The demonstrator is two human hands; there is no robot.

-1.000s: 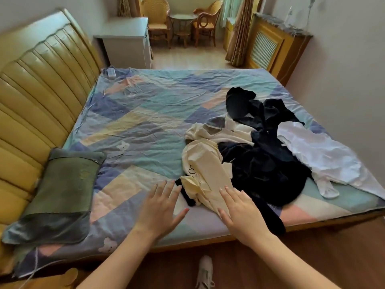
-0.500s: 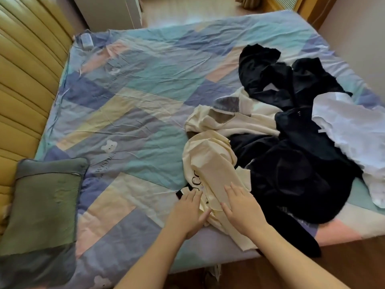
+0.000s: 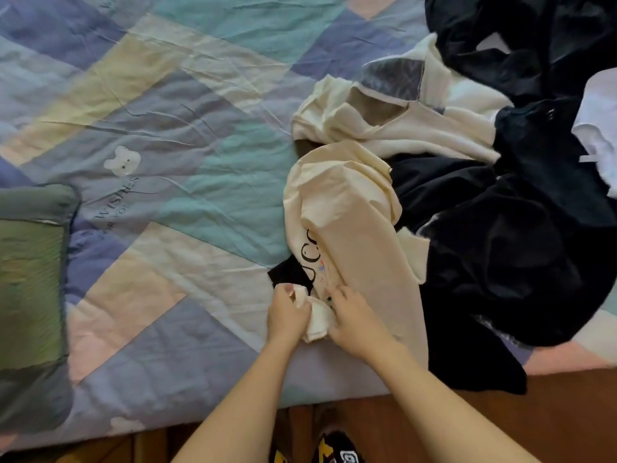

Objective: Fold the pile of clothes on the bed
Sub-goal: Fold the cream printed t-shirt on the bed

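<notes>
A pile of clothes lies on the right half of the bed (image 3: pixel 187 135). Nearest me is a cream T-shirt (image 3: pixel 347 208) with black lettering, crumpled and stretching toward the bed's front edge. My left hand (image 3: pixel 287 312) grips a bunched end of this shirt's lower edge. My right hand (image 3: pixel 354 317) holds the same shirt just to the right, fingers curled into the cloth. Black garments (image 3: pixel 521 248) are heaped to the right. A second cream top (image 3: pixel 394 121) lies behind, and a white garment (image 3: pixel 601 135) shows at the right edge.
A green pillow (image 3: pixel 31 282) lies on the bed's left side. The patchwork bed cover spreads out to the left of the pile. Wooden floor (image 3: pixel 551 419) runs along the bed's front edge, with my patterned slipper (image 3: pixel 337 449) below.
I have leaned in over the bed. Both hands went from hovering flat above the front edge to closing on the cream T-shirt's lower end, bunching it.
</notes>
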